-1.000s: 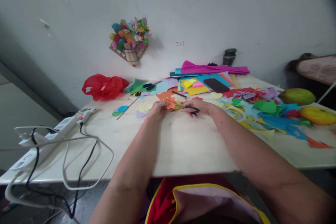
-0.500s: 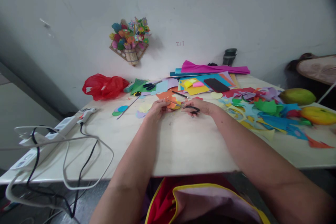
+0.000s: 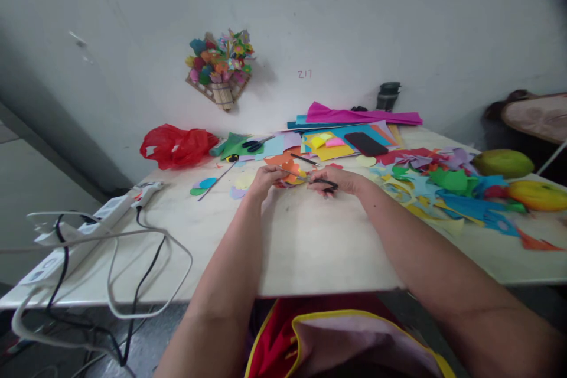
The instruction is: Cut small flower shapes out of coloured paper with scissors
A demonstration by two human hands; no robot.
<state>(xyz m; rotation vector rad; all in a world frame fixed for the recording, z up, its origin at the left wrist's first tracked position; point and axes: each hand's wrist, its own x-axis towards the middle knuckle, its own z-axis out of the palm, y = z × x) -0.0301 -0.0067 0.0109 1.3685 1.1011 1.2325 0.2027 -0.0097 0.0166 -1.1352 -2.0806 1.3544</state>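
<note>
1. Orange paper (image 3: 294, 171) with a cut, curved outline sits between the two hands, over the middle of the table (image 3: 328, 242).
2. The left hand (image 3: 266, 181) has its fingers closed in a pinch at the paper's left side; the exact grip is too small to make out.
3. The right hand (image 3: 330, 181) is curled around the dark handles of the scissors (image 3: 326, 183), fingers mostly closed. The blades point left, across the paper; how far apart they stand I cannot tell.
4. For a clean curve, it would be best to turn the paper with the left fingers and let the scissors hold one direction.
5. Left fingertips look near the blade tips, so a grip farther left would be safer.
6. The black pen (image 3: 304, 159) lies just beyond; elbow room nearer the body seems better.
</note>
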